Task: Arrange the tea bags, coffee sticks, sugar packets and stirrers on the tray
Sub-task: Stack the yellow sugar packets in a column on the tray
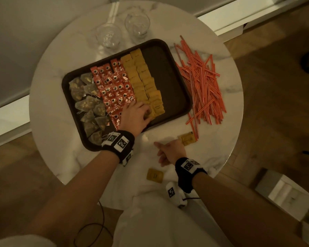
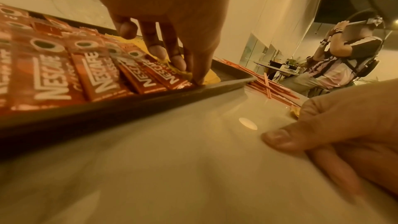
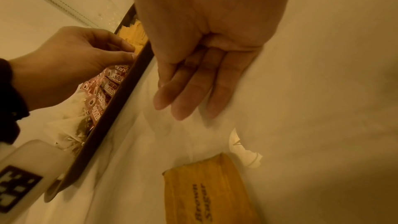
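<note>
Left hand (image 1: pixel 135 116) pinches a yellow paper sugar packet (image 2: pixel 186 74) at the dark rectangular tray's (image 1: pixel 181 93) six o'clock rim; right hand (image 1: pixel 169 152) relaxed, fingers together

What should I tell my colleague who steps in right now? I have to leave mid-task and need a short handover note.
Left hand: on the tray, fingers pinching a sugar packet at the near end of the sugar rows.
Right hand: open, holding nothing, over the table.
Done: tea bags, coffee sticks and most sugar are laid in bands on the tray.
Left: a loose sugar packet near the table edge, more by the right hand, and all the stirrers, piled on the table right of the tray; the tray's right strip is free.
</note>
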`<state>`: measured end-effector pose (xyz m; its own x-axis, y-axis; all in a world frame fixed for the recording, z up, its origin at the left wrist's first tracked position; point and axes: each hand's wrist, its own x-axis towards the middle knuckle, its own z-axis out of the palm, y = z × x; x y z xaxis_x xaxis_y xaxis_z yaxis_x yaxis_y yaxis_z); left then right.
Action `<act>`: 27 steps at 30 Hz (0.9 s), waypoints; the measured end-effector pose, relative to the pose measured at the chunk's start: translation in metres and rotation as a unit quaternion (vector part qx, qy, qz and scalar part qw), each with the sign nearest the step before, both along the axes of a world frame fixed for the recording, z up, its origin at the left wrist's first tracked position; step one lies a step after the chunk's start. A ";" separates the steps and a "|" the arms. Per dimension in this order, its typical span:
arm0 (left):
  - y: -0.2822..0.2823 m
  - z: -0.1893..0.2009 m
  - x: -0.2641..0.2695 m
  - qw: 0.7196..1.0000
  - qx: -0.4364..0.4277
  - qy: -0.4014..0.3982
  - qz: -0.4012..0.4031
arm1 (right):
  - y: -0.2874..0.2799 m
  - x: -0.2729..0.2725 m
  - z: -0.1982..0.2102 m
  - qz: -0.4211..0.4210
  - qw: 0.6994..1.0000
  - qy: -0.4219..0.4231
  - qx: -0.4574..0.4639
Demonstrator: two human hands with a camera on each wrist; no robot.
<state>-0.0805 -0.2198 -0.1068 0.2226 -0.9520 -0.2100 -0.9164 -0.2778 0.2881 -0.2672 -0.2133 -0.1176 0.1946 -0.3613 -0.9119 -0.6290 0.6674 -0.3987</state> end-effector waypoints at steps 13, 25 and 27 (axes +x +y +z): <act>0.102 0.014 -0.040 0.982 0.030 0.184 -0.015 | 0.004 0.000 0.002 0.014 0.999 -0.013 -0.025; 0.161 -0.003 -0.068 0.970 0.112 0.204 0.063 | 0.011 -0.013 0.012 0.302 0.937 -0.080 -0.154; 0.160 -0.001 -0.068 0.964 0.101 0.232 0.083 | 0.016 -0.014 0.013 0.400 0.889 -0.078 -0.209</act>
